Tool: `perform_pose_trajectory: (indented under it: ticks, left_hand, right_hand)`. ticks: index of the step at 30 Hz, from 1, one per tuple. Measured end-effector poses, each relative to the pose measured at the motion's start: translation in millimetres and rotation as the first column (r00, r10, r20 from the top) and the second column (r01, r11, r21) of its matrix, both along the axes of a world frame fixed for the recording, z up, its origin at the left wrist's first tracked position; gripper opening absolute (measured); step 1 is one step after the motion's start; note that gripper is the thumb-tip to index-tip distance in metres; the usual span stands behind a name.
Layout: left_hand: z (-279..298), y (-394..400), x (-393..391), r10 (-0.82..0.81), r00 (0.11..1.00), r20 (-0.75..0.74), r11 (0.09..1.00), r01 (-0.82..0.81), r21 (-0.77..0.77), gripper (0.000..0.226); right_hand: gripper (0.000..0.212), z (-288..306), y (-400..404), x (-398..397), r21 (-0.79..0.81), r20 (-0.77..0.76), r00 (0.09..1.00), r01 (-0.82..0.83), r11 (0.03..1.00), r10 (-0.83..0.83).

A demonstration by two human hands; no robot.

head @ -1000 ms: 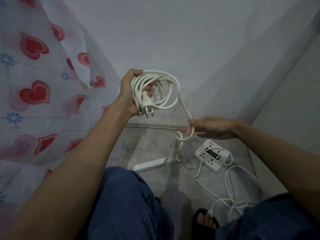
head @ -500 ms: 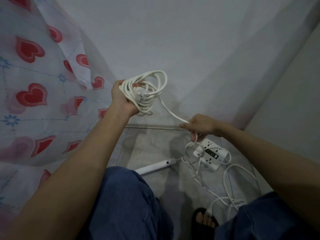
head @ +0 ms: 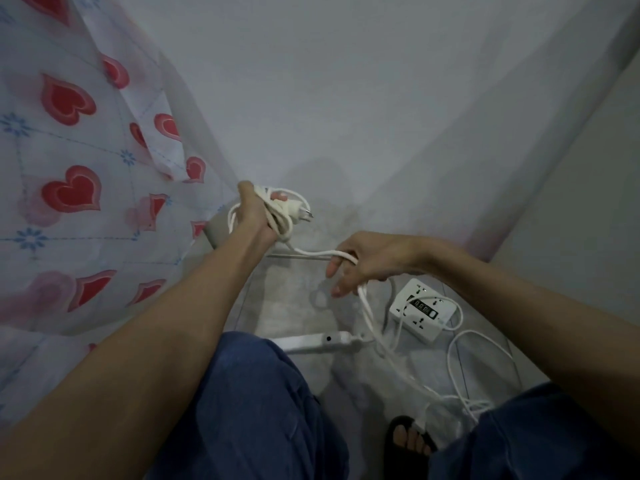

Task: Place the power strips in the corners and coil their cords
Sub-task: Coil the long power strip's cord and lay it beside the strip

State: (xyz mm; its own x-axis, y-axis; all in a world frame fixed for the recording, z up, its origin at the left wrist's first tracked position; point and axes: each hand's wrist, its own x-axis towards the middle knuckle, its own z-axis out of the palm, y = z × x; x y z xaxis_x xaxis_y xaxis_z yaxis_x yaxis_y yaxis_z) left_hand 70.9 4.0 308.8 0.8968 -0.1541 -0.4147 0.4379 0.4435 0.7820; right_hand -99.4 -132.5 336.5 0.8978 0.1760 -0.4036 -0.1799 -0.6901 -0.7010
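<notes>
My left hand grips a bundle of coiled white cord, with the plug sticking out to the right. From the bundle the cord runs right through the loosely curled fingers of my right hand and drops to a long white power strip lying flat on the floor by my knee. A square white power strip with a dark panel lies to its right, its thin cord spread loose across the tiles.
A white curtain with red hearts hangs at the left. Grey walls meet in a corner behind my hands. My blue-trousered knees and a foot in a black sandal fill the bottom of the view.
My left hand has dropped lower with the coil, and the plug now points right. My right hand has slid along the cord, which now loops over its fingers.
</notes>
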Motion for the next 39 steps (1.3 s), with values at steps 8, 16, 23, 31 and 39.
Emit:
perform_pose_trajectory:
  ticks: [8, 16, 23, 31, 39]
  left_hand:
    - [-18, -23, -38, -0.74, 0.617, 0.267, 0.424, 0.12, 0.898, 0.06]
    - [-9, -15, -47, -0.936, 0.349, 0.032, 0.089, 0.147, 0.985, 0.075]
    - [-14, -12, -47, -0.98, 0.055, -0.193, -0.187, 0.093, 0.978, 0.074]
    - [-4, -7, -48, -0.972, 0.192, -0.138, -0.133, 0.039, 0.99, 0.027]
    - [22, 2, -57, -0.917, 0.38, 0.12, 0.281, 0.404, 0.87, 0.018]
  right_hand:
    - [0.009, 18, 5, 2, -0.378, 0.052, 0.99, -0.102, 0.92, 0.131]
    - [0.036, 7, -51, 2, -0.219, 0.061, 0.994, 0.097, 0.971, -0.085]
    - [0.028, -13, -69, 4, 0.059, 0.032, 0.977, 0.207, 0.976, -0.209]
    - [0.026, -4, -67, 8, 0.151, 0.141, 0.911, 0.367, 0.918, -0.387]
    - [0.031, -20, -71, 15, 0.261, 0.166, 0.697, 0.652, 0.712, -0.698]
